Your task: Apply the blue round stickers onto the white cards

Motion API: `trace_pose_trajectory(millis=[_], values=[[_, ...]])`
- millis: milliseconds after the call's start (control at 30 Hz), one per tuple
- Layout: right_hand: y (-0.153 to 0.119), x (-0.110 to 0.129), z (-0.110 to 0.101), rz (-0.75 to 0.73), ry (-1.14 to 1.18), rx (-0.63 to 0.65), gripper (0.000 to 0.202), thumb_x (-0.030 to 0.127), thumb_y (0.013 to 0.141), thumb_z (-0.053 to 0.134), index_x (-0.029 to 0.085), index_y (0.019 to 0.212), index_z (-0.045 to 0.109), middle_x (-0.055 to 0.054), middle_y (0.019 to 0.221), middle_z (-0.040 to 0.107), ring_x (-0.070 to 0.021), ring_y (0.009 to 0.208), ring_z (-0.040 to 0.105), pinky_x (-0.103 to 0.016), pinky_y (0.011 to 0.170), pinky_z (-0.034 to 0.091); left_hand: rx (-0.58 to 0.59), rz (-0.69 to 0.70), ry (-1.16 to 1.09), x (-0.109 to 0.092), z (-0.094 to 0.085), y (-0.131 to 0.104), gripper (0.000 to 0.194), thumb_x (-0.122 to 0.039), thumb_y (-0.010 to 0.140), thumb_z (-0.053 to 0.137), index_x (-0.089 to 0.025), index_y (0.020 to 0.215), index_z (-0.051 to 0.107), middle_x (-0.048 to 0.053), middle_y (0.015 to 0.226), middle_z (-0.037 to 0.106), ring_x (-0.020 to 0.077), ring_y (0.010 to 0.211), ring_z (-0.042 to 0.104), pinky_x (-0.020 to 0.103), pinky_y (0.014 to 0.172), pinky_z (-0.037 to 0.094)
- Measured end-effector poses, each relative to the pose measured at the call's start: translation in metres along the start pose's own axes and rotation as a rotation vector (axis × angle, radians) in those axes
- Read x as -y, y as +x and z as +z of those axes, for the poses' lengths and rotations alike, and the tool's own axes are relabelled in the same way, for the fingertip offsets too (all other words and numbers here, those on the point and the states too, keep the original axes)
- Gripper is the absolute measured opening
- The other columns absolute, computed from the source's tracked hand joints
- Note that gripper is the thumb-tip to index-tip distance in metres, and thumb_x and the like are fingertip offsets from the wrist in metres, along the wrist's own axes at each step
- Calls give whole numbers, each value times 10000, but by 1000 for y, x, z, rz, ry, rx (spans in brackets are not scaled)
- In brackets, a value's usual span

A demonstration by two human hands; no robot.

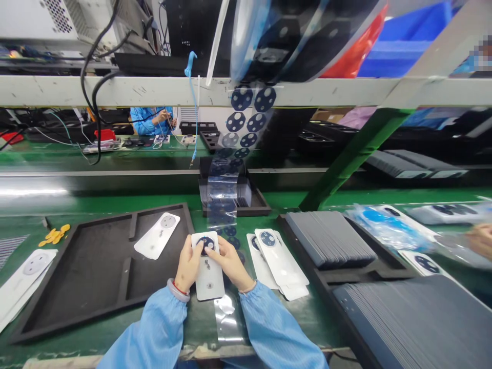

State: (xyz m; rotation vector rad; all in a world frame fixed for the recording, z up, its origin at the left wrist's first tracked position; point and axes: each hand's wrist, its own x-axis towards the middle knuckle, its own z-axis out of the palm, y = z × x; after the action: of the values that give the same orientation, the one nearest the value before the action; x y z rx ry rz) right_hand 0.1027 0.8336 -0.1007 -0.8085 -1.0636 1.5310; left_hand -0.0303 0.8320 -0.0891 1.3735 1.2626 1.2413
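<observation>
1. At the left, a shallow black tray point(96, 256) with low dividers holds overlapping white pieces point(156, 241) toward its far right corner; much of its floor is bare.
2. The left hand point(188, 264) pinches the left edge of the white panel, fingers bent around it, thumb on the dark round piece near the top.
3. The white panel point(209, 279) is between both hands, above the bench at the centre. It looks light, thin and fairly stiff; its glossy face is probably slippery and may mark easily. The long side edges seem the best hold, with thumb pressure kept to the dark round piece point(206, 241).
4. The right hand point(231, 259) grips the opposite edge, its thumb also on the round piece; its other fingertips are mostly hidden, so I cannot tell how they sit.
5. Behind the hands, a smaller black tray point(261, 206) holds thin upright pieces point(244, 193), partly seen through the hanging film strip point(223, 187).
6. At the right, a large black tray point(323, 287) carries tightly packed rows of grey sheets point(326, 238), with a divider between the rows.
</observation>
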Motion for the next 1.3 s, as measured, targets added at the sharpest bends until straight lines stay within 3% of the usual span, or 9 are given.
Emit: trace_pose_trajectory(millis=[167,300,433,533,633,800,933,1067,1300], values=[[-12,-10,7,-92,-287,-63,690,423,845,640,217,1438,354,-123,1255,642,-251,1102,657,-432,950,530,-79,-47,-48,2,-3,3,229,-381,899,480,-181,942,581,28,901,656,184,877,629,305,807,505],[-38,-19,20,-255,-860,-105,1015,265,745,708,257,1558,99,-158,1622,115,-328,1420,356,-480,1089,430,-143,-60,-44,5,-2,3,235,-373,912,456,-186,985,578,39,949,668,199,953,642,329,871,512],[-55,-19,16,-343,-1138,-161,1069,179,739,676,260,1567,5,-155,1624,77,-343,1462,257,-488,1091,435,95,70,24,1,-4,-1,284,-378,938,441,-194,1103,580,59,1046,700,210,1016,648,344,912,508],[-61,-10,-20,-370,-1148,-275,955,198,803,607,269,1567,38,-143,1613,138,-324,1453,288,-475,1085,448,166,275,314,-3,-20,5,310,-354,933,456,-216,1177,589,79,1131,706,238,1078,642,385,970,475],[-64,-1,-82,-356,-1209,-435,841,247,825,574,221,1556,160,-169,1596,195,-345,1423,343,-506,1090,429,-138,390,621,0,-46,20,346,-320,913,453,-186,1201,589,136,1203,672,297,1155,605,450,1032,420],[-71,-5,-152,-326,-1438,-599,708,344,845,564,155,1493,349,-222,1523,356,-449,1440,242,-725,1103,219,-405,194,942,23,-74,44,613,-384,828,577,-56,1333,461,279,1448,437,411,1340,428,529,1093,340],[-77,-9,-121,-412,-1382,-308,643,407,938,527,224,1517,317,-153,1566,320,-340,1460,267,-625,1155,261,-357,-16,1079,42,-74,51,842,-486,759,663,1,1383,374,353,1498,316,461,1407,307,588,1109,285],[-74,-14,-75,-383,-1264,106,685,431,940,562,278,1538,266,-101,1579,307,-264,1461,284,-523,1184,298,-327,-52,1099,47,-79,54,637,-394,836,582,-64,1353,412,297,1427,458,424,1373,384,579,1080,323],[-62,-36,-69,-388,-1240,153,602,348,954,561,242,1507,347,-120,1476,477,-262,1366,457,-511,1132,403,-410,-19,1019,37,-87,52,667,-388,780,677,-89,1322,430,213,1195,605,383,1150,575,507,971,443]])
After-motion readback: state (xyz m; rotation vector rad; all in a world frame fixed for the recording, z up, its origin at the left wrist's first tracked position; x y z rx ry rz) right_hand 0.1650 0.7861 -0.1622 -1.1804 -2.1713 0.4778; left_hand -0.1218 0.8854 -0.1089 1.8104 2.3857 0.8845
